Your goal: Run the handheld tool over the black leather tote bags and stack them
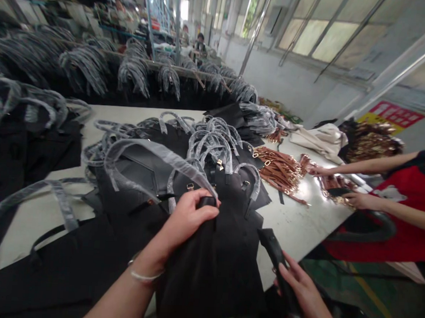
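My left hand (194,214) is closed on the top edge of a black bag panel (192,281), which hangs down in folds below it. A plastic-wrapped bag handle (159,154) arches from near that grip to the left. At the lower right, my right hand (300,282) has its fingers wrapped round a long black object (274,247) with a blunt, flat end; its exact kind does not show. More black bag panels (236,245) with wrapped handles and gold buckles lie piled under and beyond my left hand.
Brown straps with gold clasps (279,169) lie on the white table (312,221). At right, a co-worker's hands (362,200) handle shiny pieces. Black panels with wrapped handles (31,140) cover the left side. Rows of wrapped handles (135,67) hang on a rail behind.
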`<state>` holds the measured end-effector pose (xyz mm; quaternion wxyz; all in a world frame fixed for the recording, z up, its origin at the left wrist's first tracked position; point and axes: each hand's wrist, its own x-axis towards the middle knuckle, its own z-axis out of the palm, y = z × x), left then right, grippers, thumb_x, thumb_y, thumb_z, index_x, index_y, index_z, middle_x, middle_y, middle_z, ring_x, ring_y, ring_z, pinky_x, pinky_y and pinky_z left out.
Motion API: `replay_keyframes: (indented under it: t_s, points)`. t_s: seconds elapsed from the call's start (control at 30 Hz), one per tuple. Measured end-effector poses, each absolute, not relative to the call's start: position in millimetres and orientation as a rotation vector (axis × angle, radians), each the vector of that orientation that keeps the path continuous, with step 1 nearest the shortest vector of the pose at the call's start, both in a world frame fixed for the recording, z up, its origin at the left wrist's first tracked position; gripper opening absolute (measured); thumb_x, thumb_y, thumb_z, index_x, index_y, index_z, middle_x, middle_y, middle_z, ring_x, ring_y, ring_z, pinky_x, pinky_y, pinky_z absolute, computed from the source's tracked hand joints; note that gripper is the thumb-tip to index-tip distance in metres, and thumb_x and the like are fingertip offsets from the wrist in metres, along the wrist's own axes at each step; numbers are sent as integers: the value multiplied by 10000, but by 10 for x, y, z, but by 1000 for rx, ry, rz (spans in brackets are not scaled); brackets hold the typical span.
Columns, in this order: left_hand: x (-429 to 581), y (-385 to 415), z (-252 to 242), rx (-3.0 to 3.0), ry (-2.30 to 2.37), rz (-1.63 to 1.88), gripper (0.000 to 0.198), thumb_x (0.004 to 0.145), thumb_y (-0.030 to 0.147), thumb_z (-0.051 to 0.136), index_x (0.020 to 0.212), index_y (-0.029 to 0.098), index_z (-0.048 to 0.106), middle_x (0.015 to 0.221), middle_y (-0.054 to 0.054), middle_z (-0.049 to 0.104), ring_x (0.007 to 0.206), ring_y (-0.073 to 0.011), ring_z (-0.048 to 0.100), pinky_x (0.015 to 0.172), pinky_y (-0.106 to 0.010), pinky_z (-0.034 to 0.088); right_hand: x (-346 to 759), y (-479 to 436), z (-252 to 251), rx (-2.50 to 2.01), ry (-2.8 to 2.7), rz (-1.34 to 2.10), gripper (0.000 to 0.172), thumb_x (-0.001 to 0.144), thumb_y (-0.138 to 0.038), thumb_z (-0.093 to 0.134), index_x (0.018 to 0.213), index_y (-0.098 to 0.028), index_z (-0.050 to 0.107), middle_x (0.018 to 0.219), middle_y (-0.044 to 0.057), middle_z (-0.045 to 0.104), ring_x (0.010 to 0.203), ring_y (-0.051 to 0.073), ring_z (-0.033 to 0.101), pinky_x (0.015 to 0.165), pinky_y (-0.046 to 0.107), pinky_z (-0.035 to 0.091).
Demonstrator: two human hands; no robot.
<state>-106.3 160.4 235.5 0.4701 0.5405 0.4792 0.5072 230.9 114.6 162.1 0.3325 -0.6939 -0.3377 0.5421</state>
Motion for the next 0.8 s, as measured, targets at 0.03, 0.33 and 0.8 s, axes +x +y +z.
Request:
replay_keyframes:
  t_s: [0.03, 0.33, 0.8]
  points:
    - [-941, 1699, 2192, 1390, 1221, 1223, 244, 785, 323, 554, 874, 124, 665, 936, -89, 683, 952, -263, 630, 928, -427, 469, 2308, 1144, 1657, -1829, -885, 1416, 938, 592, -478, 815, 1388, -152, 440, 666, -14, 661, 510, 159, 603, 458, 258, 484]
    - [-458, 1105, 782, 1974, 1404, 772, 283, 907, 177, 450, 1153, 170, 590, 1311, -119, 538, 1198, -224, 520, 1036, -410, 433, 2175, 1059, 1783, -1859, -975, 1547, 906, 632, -517, 771, 1406, -187, 436, 675, -19, 654, 538, 155, 580, 492, 260, 471]
    - [-481, 820, 228, 2322, 1559, 631, 397, 875, 169, 479, 1269, 188, 523, 1397, -133, 484, 1272, -268, 465, 1027, -444, 418, 1696, 1631, 1173, -1733, -1017, 1803, 696, 746, -459, 703, 1336, -162, 484, 678, 7, 642, 448, 130, 587, 372, 225, 455]
